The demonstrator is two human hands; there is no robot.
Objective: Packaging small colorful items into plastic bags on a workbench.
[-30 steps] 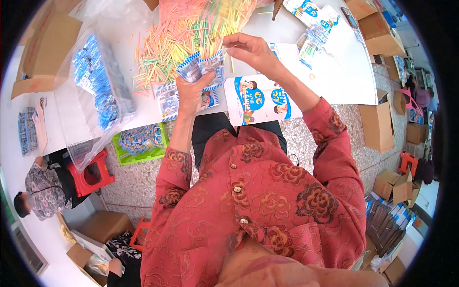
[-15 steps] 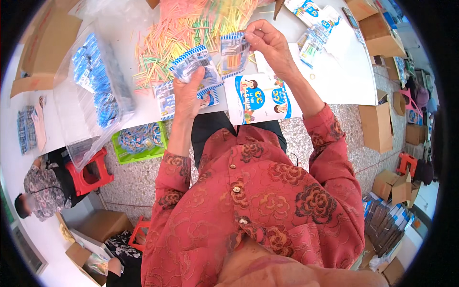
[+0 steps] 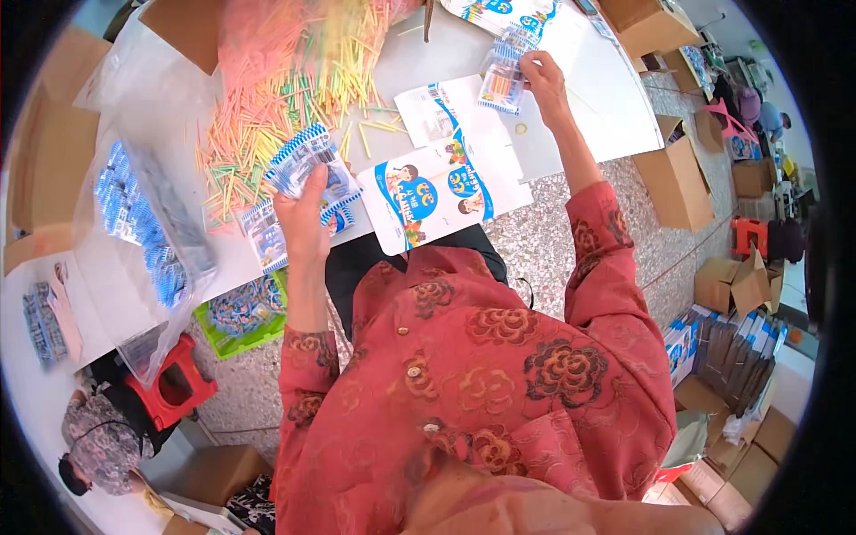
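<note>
My left hand (image 3: 303,218) is closed around several small blue-and-white packets (image 3: 308,160) with striped edges, thumb on top. Below it, more flat packets (image 3: 264,234) lie at the table's near edge. Over to the right, my right hand (image 3: 547,85) pinches the edge of a small clear packet (image 3: 502,86) with orange sticks inside. That packet is at the near end of a group of filled packets (image 3: 515,41). Between my hands lie white printed flat cartons (image 3: 446,192) with blue patterns, one overhanging the table's near edge.
Loose pink, yellow and green sticks (image 3: 303,98) are heaped on the white table (image 3: 615,116). At left, a clear bag (image 3: 169,214) holds blue packets. Below stand a green basket (image 3: 223,343) and a red stool (image 3: 174,383), near a seated person (image 3: 102,437). Cardboard boxes (image 3: 673,183) stand right.
My right hand has carried the clear packet away from the left hand, rightward to the packet group. The left hand keeps its packets. The whole view has shifted and turned somewhat.
</note>
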